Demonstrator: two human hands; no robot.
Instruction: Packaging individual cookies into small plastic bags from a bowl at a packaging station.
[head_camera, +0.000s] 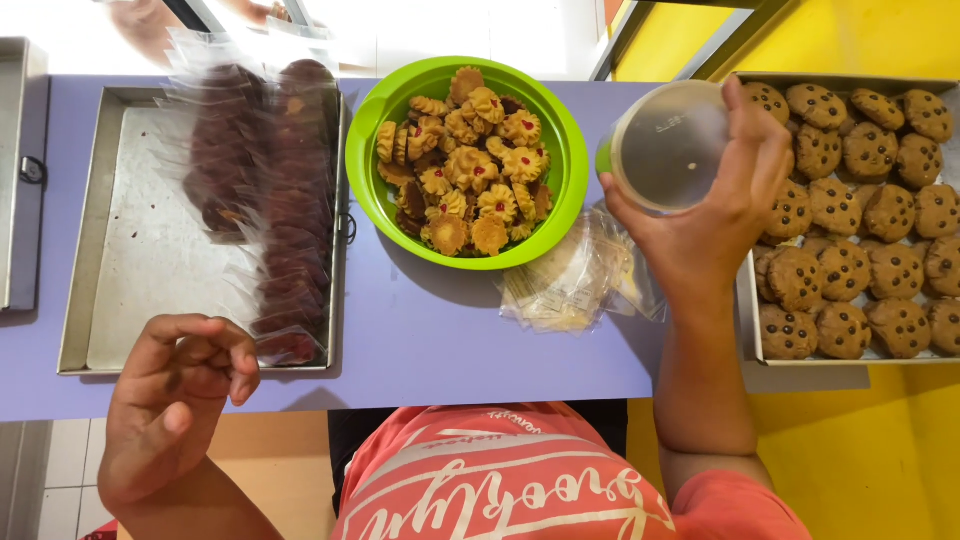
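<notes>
The clear plastic jar (668, 145) was in the right hand (715, 215), gripped round its side and tipped so that its flat base faced the camera, above the purple table (440, 330) between the green bowl (545, 215) and the tray of chocolate-chip cookies (860, 215). Through the cloudy base no cookie could be made out inside it, so it looked empty or nearly so, though the inside was not plain enough to be sure. The left hand (175, 405) hung free near the front edge of the table, holding nothing, fingers loosely curled with the thumb close to the fingertips, just in front of the metal tray (140, 250).

As for what looked done: on that metal tray lay two rows of dark cookies in clear wrappers (270, 200), overlapping, which filled only its right side; the left part of the tray was bare metal. As for what looked left: the green bowl was heaped with small flower-shaped cookies (470, 170) with red centres, and the tray on the right was packed almost edge to edge with chocolate-chip cookies. A small heap of empty clear wrappers (570, 285) lay on the table just in front of the bowl, beside the right wrist. Judged from this, the packing was at an early stage, with most of the loose cookies unpacked
</notes>
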